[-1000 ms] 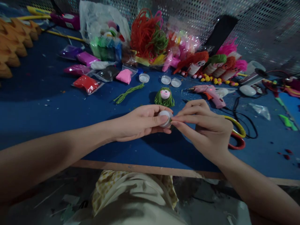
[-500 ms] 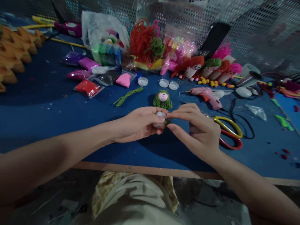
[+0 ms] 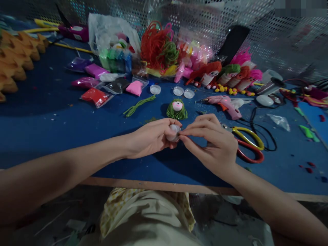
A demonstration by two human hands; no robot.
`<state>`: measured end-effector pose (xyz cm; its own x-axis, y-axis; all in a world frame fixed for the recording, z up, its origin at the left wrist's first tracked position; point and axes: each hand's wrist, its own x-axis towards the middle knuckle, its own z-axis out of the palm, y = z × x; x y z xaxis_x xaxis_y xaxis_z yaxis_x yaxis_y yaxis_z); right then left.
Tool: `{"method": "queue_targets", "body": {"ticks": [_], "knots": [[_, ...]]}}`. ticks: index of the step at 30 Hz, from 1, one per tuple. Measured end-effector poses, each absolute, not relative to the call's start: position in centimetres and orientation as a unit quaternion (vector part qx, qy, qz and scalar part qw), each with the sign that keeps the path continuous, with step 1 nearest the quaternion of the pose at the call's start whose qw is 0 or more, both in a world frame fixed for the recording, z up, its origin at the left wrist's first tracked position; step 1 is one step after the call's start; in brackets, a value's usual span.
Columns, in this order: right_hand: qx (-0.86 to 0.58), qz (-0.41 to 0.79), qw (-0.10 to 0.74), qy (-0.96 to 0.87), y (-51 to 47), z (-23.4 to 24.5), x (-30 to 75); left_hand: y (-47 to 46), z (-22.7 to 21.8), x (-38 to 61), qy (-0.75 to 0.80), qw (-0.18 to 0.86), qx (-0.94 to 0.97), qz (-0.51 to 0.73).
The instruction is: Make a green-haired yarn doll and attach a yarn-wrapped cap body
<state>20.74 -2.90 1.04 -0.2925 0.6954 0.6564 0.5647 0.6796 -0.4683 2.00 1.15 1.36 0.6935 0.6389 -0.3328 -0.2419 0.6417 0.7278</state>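
My left hand (image 3: 151, 138) holds a small round whitish container (image 3: 174, 132) between thumb and fingers, low over the table. My right hand (image 3: 212, 140) is closed in a pinch at the container's right edge. Whatever lies between those fingertips is too small to make out. Just beyond my hands sits a doll head (image 3: 177, 106) with green yarn hair and a pale pink-cheeked face. A bundle of green yarn (image 3: 138, 105) lies to its left. Scissors (image 3: 251, 136) with one yellow and one red handle rest right of my right hand.
Several clear round lids (image 3: 178, 91) lie behind the doll head. A pink glue gun (image 3: 224, 102) with a black cord is at the right. Clay packets (image 3: 96, 97), a yarn heap (image 3: 156, 44) and finished dolls (image 3: 207, 75) line the back. An orange egg tray (image 3: 17, 61) stands left.
The round container has turned to show its flat face more. My right fingertips have moved slightly left against its edge, and the dark green bit between them is now mostly hidden.
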Motion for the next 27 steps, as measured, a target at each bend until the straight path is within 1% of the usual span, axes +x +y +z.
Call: {"method": "queue_targets", "body": {"ticks": [4,12,18,22,25,27], "knots": [[-0.390,0.076,0.433,-0.809,-2.86,1.21,20.89,1.00,1.32,1.99,0.294,0.856,0.336,0.260],[-0.367,0.056,0.432,-0.822,-2.57,0.91,21.28,0.96,1.72,1.97,0.312,0.853,0.331,0.256],[-0.381,0.043,0.469,-0.796,-2.83,1.22,21.41,1.06,1.84,1.79,0.314,0.853,0.293,0.296],[-0.387,0.100,0.501,-0.767,-2.91,1.02,21.33,1.09,1.93,1.74,0.332,0.846,0.295,0.295],[-0.369,0.186,0.545,-0.730,-2.71,0.74,21.27,1.16,1.86,1.63,0.343,0.840,0.304,0.291],[-0.329,0.268,0.586,-0.690,-2.55,0.74,21.27,1.27,1.75,1.55,0.350,0.835,0.312,0.288]]}}
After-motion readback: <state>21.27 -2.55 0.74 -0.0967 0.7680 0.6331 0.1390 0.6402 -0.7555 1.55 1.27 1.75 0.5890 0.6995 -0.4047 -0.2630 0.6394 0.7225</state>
